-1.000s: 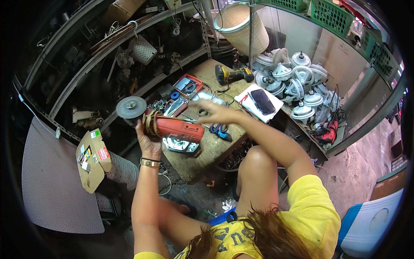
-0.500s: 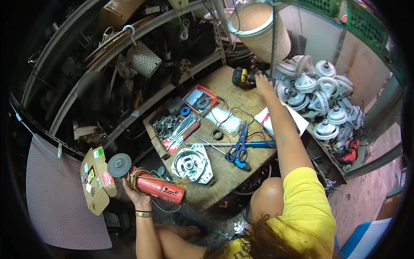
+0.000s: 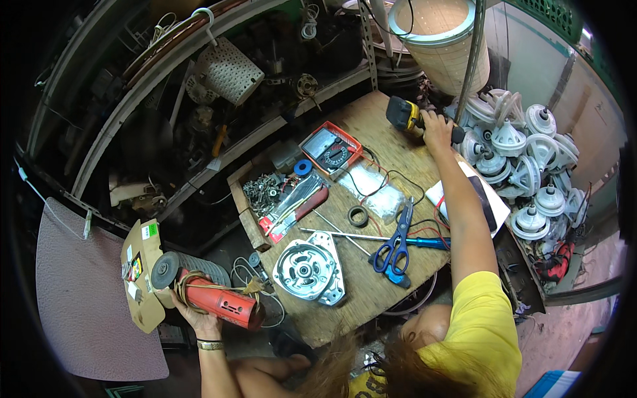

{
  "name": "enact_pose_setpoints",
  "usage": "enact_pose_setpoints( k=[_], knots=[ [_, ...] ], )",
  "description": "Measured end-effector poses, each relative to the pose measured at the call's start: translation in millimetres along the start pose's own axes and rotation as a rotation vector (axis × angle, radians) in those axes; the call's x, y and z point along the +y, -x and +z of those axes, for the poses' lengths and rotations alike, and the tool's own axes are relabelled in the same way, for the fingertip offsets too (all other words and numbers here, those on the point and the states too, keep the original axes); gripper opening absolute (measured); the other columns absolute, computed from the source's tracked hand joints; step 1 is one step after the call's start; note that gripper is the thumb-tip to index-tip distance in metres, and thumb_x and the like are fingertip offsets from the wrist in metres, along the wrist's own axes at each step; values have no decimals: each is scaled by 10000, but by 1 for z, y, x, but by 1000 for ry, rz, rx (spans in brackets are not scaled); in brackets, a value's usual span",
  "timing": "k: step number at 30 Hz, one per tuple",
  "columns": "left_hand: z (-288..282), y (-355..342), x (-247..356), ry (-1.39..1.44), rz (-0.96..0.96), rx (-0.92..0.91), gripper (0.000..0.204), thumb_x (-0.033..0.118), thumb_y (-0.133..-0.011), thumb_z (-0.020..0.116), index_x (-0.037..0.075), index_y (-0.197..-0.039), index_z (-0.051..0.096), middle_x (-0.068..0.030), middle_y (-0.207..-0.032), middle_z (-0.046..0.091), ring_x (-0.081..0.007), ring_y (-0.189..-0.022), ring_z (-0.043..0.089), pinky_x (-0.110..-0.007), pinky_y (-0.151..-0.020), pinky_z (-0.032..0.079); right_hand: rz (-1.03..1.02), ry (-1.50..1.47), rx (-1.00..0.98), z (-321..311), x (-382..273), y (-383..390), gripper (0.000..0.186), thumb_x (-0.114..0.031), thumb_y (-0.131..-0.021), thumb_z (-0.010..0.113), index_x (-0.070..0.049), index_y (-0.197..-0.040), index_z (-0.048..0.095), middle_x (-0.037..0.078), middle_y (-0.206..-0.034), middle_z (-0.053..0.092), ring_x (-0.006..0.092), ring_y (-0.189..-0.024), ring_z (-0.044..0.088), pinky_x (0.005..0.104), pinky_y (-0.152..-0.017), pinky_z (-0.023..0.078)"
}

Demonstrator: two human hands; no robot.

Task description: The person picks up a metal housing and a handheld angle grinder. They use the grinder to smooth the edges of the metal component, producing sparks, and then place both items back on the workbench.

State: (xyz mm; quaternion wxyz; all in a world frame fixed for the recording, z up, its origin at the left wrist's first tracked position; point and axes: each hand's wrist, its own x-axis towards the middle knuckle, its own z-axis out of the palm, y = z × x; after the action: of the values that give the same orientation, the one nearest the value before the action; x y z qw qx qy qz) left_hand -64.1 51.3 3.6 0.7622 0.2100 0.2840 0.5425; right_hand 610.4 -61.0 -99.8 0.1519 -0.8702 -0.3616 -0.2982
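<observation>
My right hand (image 3: 436,131) has moved far to the drill (image 3: 403,115), fingers wrapped round it; left hand (image 3: 202,323) grips the grinder (image 3: 222,302) near left. Both occupied.

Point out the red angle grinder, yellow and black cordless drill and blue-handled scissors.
Red angle grinder (image 3: 214,300): head view, red casing.
Yellow and black cordless drill (image 3: 415,117): head view, yellow section.
Blue-handled scissors (image 3: 400,237): head view, near pivot.

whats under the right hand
A black and yellow power tool: its bulky dark end and some yellow body show left of the right hand, a dark end to its right. The hand covers the middle, so that part cannot be seen.
</observation>
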Motion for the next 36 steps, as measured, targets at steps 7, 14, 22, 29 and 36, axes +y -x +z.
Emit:
enact_pose_setpoints(
  k=[7, 14, 22, 29, 36],
  knots=[
    [-4, -3, -5, -1, 4, 76, 650, 582, -795, 647, 125, -1248, 554, -138, -1110, 626, -321, -998, 600, -511, -856, 513, -332, -20, 261, -13, -50, -32, 295, -148, -847, 509, -202, -1117, 615, 11, -1092, 597, 218, -1092, 568, 548, -1018, 357],
    [1, 8, -4, -90, 61, 122, 632, 615, -828, 576, 108, -1207, 562, -150, -1046, 628, -330, -928, 612, -490, -817, 534, -261, -130, 198, 44, -97, -31, 300, -181, -858, 518, -218, -1141, 611, 30, -1158, 618, 242, -1117, 578, 572, -1031, 357],
    [-2, 8, 2, -70, 45, 86, 675, 609, -784, 637, 100, -1219, 551, -140, -1088, 615, -316, -980, 594, -497, -864, 510, -198, -54, -111, 68, -121, -53, 348, -233, -908, 490, -222, -1251, 551, 155, -1348, 491, 343, -1301, 427, 606, -1064, 295],
    [-3, 7, 8, -95, 84, 118, 655, 636, -817, 571, 172, -1279, 540, -126, -1095, 619, -331, -941, 601, -510, -824, 513, -235, -139, -198, 61, -93, -60, 349, -174, -919, 451, -256, -1240, 562, 189, -1451, 378, 357, -1399, 284, 551, -1122, 244],
    [0, 5, 2, -59, 50, 102, 662, 642, -827, 554, 180, -1300, 529, -99, -1105, 619, -309, -959, 603, -520, -816, 518, -281, 14, -328, 61, -83, -39, 417, -142, -937, 415, -95, -1351, 444, 191, -1486, 343, 420, -1391, 272, 543, -1095, 301]
  ],
)
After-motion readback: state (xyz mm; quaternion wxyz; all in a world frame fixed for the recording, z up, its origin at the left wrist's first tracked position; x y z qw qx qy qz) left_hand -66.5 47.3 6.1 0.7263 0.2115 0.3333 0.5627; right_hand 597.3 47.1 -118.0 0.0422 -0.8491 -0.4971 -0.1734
